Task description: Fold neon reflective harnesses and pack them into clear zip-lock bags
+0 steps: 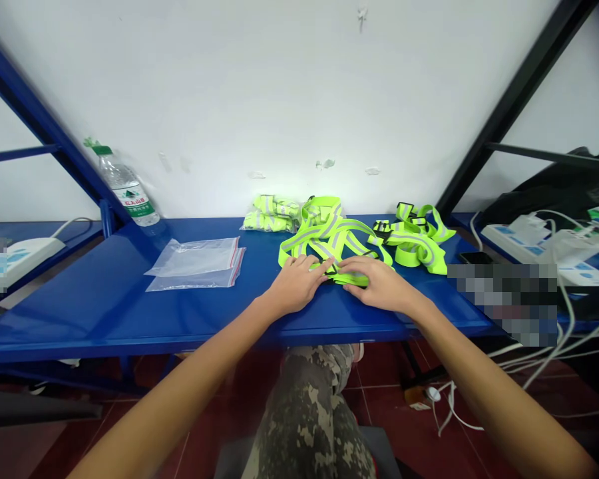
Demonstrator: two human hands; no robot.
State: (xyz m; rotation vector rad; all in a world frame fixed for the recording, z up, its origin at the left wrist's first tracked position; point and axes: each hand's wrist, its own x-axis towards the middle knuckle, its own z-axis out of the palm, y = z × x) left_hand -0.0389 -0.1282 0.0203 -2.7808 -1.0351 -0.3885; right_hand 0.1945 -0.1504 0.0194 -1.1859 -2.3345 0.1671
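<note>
A neon yellow reflective strap harness (324, 233) with grey stripes and black buckles lies loosely looped on the blue table (259, 306). My left hand (298, 283) has its fingers closed on the harness's near edge, by a black buckle. Close beside it, my right hand (374, 283) pinches the folded strap at the same edge. The fingertips partly hide the buckle between them. Another harness (416, 239), with black buckles, lies bunched to the right. Behind and left, rolled yellow straps in clear bags (270, 213) rest against the wall.
Clear zip bags (197, 263) with red-edged openings lie flat at the left. A water bottle (130, 189) leans in the back left corner by the blue frame. Past the right-hand frame post are a black phone (476, 258), white power strips (519, 239) and tangled cables.
</note>
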